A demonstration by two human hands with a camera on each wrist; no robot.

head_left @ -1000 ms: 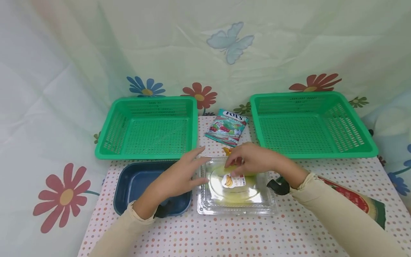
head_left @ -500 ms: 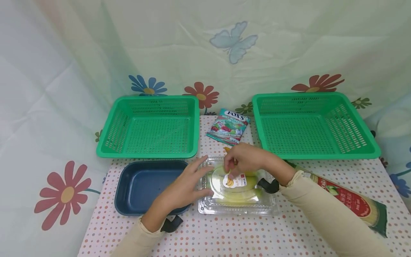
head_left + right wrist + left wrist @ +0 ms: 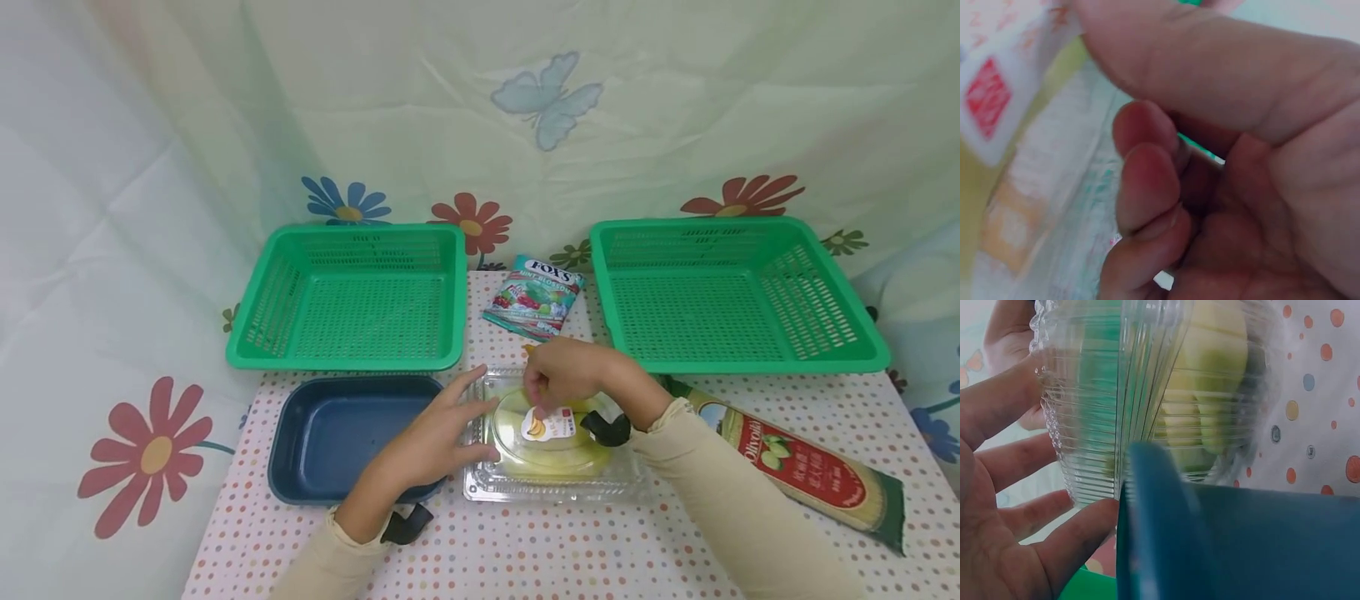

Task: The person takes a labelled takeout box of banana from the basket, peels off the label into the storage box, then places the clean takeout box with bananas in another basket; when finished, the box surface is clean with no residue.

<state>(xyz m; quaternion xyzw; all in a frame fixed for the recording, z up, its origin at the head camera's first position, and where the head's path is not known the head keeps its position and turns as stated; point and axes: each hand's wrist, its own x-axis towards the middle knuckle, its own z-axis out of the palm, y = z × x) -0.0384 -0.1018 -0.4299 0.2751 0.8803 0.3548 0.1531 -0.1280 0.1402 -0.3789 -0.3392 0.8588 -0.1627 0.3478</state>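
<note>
A closed clear plastic clamshell box lies flat on the dotted tablecloth between the person's 2 hands, with yellow-green fruit showing through its ridged wall. A white label printed with bananas sits on its lid. The right hand is above the lid, palm turned down, its fingers curled in and the thumb tip at the label's edge; whether it pinches the label cannot be told. The left hand is at the box's left side, fingers and thumb spread apart and straight, gripping nothing. Just left of the box, partly covered by the left forearm, stands a dark blue tray. Behind are 2 green plastic baskets, the left basket beyond the tray and the right basket beyond the right forearm, with a Fox's candy bag lying between them. On the right, an Olivoilà noodle pack lies slanted, and a curtain printed with flowers and a butterfly hangs behind everything
</note>
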